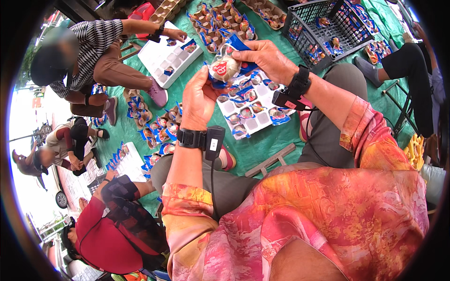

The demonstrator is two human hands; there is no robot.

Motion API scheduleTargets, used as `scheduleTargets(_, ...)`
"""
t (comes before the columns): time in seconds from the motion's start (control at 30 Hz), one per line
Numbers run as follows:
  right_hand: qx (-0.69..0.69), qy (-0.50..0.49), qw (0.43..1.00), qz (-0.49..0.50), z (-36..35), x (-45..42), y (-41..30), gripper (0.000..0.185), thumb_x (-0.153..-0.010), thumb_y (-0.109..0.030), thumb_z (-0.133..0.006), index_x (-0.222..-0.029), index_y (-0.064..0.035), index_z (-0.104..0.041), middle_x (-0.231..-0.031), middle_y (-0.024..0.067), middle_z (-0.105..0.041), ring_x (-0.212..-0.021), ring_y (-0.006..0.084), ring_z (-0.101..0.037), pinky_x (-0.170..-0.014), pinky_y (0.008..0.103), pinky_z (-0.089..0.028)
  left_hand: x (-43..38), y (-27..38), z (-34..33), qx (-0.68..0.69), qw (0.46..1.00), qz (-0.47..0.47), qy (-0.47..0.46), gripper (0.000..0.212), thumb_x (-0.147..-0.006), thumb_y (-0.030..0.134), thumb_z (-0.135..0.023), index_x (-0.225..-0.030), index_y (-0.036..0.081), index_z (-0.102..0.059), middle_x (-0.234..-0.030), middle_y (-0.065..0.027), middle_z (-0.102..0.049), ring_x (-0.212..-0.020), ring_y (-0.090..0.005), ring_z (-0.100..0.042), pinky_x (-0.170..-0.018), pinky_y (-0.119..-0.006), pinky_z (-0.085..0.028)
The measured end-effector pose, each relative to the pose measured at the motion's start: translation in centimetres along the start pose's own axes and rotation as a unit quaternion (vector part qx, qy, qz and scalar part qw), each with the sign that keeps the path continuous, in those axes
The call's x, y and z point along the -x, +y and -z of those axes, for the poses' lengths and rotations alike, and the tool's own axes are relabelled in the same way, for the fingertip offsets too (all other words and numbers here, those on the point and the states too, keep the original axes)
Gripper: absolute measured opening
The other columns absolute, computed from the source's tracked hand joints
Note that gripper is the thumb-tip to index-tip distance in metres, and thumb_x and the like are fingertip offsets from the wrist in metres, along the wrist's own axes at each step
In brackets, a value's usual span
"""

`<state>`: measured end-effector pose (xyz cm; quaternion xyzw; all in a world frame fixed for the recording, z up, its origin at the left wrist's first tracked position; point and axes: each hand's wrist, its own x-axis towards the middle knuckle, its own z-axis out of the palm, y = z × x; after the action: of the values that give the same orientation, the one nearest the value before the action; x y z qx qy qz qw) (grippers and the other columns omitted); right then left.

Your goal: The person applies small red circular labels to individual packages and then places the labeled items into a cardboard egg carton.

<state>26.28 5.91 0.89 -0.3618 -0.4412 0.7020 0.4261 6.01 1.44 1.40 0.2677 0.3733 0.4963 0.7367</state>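
Between my two hands, above a white foam tray (263, 92), is a round pale item in a clear and blue plastic wrapper (225, 68) with a red printed mark. My left hand (201, 94) holds the wrapper's lower left side, thumb up along its edge. My right hand (265, 59) pinches the blue end of the wrapper between thumb and fingers. Similar wrapped items lie in many of the tray's square hollows, while some hollows show bare. Both wrists wear black straps with small wired devices.
Ahead stand cardboard egg trays of wrapped items (211, 26) and a black plastic crate (309, 42). A person at the left reaches over another foam tray (165, 75). A small wooden stool (270, 161) stands near my feet. Other people sit left and right on the green tarp (197, 154).
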Motion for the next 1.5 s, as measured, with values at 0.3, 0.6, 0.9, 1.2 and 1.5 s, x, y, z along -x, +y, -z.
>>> scheduleTargets(0.3, 0.114, 0.028, 0.993, 0.02, 0.4, 0.2, -0.4, 0.018, -0.087, -0.015, -0.066, -0.099, -0.0018, -0.069, -0.088, 0.0001, -0.067, -0.08, 0.0074, -0.061, -0.074, 0.0221, -0.049, 0.2, 0.1, -0.3, 0.048, 0.986, 0.147, -0.061, 0.075, -0.091, 0.064, -0.031, -0.118, -0.004, -0.05, -0.099, -0.0239, -0.062, -0.074, -0.028, -0.064, -0.064, -0.036, -0.054)
scheduleTargets(0.6, 0.024, -0.132, 0.983, 0.13, 1.7, -0.5, -0.9, 0.019, -0.084, -0.003, -0.057, -0.1, -0.0003, -0.067, -0.105, 0.006, -0.065, -0.098, 0.0141, -0.059, -0.089, 0.0271, -0.045, -0.1, 0.9, -0.2, 0.094, 0.992, 0.054, -0.06, 0.044, -0.087, 0.02, -0.062, -0.123, 0.0, -0.047, -0.104, -0.0199, -0.061, -0.085, -0.0245, -0.064, -0.069, -0.033, -0.056)
scheduleTargets(0.9, 0.268, 0.025, 0.943, 0.196, 1.6, -0.2, -2.8, 0.024, -0.088, -0.018, -0.063, -0.106, -0.0027, -0.066, -0.093, 0.0009, -0.066, -0.082, 0.0052, -0.059, -0.069, 0.0204, -0.048, -0.1, 0.7, -0.8, -0.184, 0.98, -0.064, 0.026, 0.048, -0.08, 0.001, -0.063, -0.124, 0.0, -0.045, -0.107, -0.0084, -0.058, -0.09, -0.0152, -0.061, -0.064, -0.027, -0.052)
scheduleTargets(1.2, 0.236, -0.112, 0.965, -0.013, 1.4, 0.5, -2.2, 0.024, -0.085, -0.025, -0.067, -0.095, -0.0037, -0.063, -0.077, 0.0, -0.062, -0.06, 0.0042, -0.055, -0.054, 0.0209, -0.046, 0.2, 0.2, -2.0, -0.253, 0.964, -0.072, -0.045, 0.049, -0.074, -0.006, -0.065, -0.121, 0.001, -0.051, -0.11, -0.0045, -0.057, -0.094, -0.0115, -0.056, -0.08, -0.024, -0.047)
scheduleTargets(1.5, 0.13, -0.078, 0.988, -0.043, 2.8, 0.0, -0.1, 0.028, -0.08, -0.026, -0.073, -0.094, -0.0045, -0.061, -0.07, 0.0011, -0.061, -0.053, 0.0075, -0.056, -0.049, 0.0214, -0.045, -0.3, -0.9, -2.0, -0.246, 0.966, -0.073, -0.025, 0.044, -0.08, -0.003, -0.061, -0.123, -0.001, -0.049, -0.109, -0.0076, -0.057, -0.088, -0.0135, -0.059, -0.074, -0.026, -0.052)
